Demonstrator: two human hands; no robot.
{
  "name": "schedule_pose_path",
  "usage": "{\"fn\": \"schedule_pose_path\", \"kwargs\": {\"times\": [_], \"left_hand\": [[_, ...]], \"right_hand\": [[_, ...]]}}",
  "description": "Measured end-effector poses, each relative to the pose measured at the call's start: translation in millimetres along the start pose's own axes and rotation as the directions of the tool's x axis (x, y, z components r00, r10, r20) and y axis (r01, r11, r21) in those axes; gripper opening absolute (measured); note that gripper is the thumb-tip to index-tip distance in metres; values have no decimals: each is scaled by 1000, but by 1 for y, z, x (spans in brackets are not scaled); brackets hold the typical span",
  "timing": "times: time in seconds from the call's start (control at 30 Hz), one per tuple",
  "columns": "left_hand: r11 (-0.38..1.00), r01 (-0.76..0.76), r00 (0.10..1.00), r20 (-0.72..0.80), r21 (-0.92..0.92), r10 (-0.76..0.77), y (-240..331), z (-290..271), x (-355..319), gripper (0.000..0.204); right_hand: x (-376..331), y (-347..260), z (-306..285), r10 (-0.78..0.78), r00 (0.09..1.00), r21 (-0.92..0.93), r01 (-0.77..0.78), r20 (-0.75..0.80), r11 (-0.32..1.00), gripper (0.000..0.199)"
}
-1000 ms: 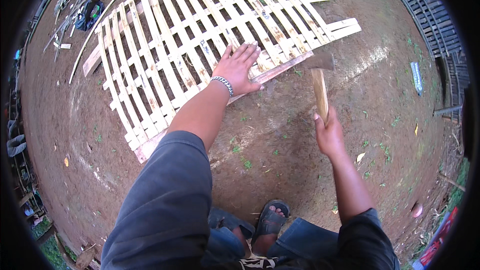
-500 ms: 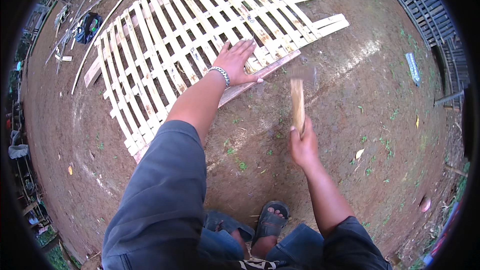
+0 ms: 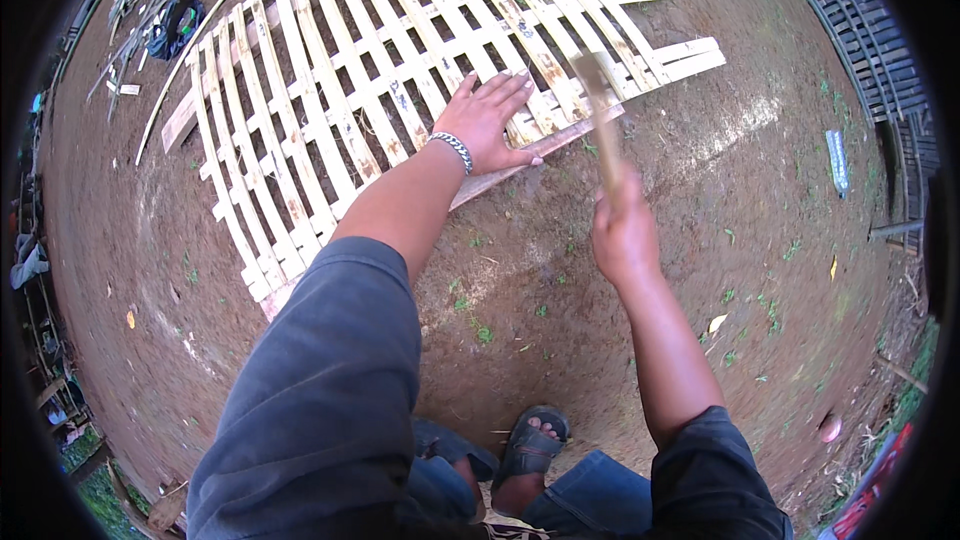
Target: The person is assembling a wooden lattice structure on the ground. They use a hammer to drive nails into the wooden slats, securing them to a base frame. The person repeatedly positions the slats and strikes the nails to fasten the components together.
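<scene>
A lattice panel of pale wood or bamboo slats (image 3: 548, 67) lies on the ground ahead of me, its strips crossing each other with gaps between. Along its near edge runs a brownish board (image 3: 482, 187). My left hand (image 3: 487, 128) rests flat on the slats by that edge, fingers spread and thumb over the board. In my right hand (image 3: 626, 232) is a hammer (image 3: 608, 145), gripped around its wooden handle. The hammer's head is smeared by motion and overlaps the panel's near right part in view; whether it touches is unclear.
A dark backpack (image 3: 177, 28) sits at the far left beside long thin poles. A clear plastic bottle (image 3: 837, 162) lies on the dirt at right, near a slatted bamboo fence (image 3: 850, 25). My sandalled feet (image 3: 530, 450) stand on the bare soil.
My right hand has swung the hammer up and away from me, over the panel's near right part. My left hand stays in place on the slats while the view shifts slightly.
</scene>
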State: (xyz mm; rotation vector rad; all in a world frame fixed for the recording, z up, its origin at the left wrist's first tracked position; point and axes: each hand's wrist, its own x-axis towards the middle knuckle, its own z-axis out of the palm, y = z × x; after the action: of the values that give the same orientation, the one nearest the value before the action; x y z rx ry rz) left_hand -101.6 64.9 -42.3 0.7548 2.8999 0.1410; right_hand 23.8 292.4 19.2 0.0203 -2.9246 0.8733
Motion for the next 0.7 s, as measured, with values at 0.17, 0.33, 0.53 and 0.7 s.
{"fn": "schedule_pose_path", "kwargs": {"times": [0.17,0.33,0.53,0.7], "left_hand": [[1000,-5,1000,2,-7,5,-2,3,-1,111],[1000,7,1000,5,13,-7,-3,0,-2,108],[999,11,1000,-9,31,-11,-8,-3,1,105],[1000,7,1000,8,23,-7,-2,1,-2,103]], "right_hand": [[8,-6,-17,247,948,-88,-233,202,968,47],[10,-15,-8,55,996,191,-40,-75,981,45],[9,-2,-5,198,919,-258,-111,340,960,39],[12,-28,-15,308,936,83,-325,169,942,37]]}}
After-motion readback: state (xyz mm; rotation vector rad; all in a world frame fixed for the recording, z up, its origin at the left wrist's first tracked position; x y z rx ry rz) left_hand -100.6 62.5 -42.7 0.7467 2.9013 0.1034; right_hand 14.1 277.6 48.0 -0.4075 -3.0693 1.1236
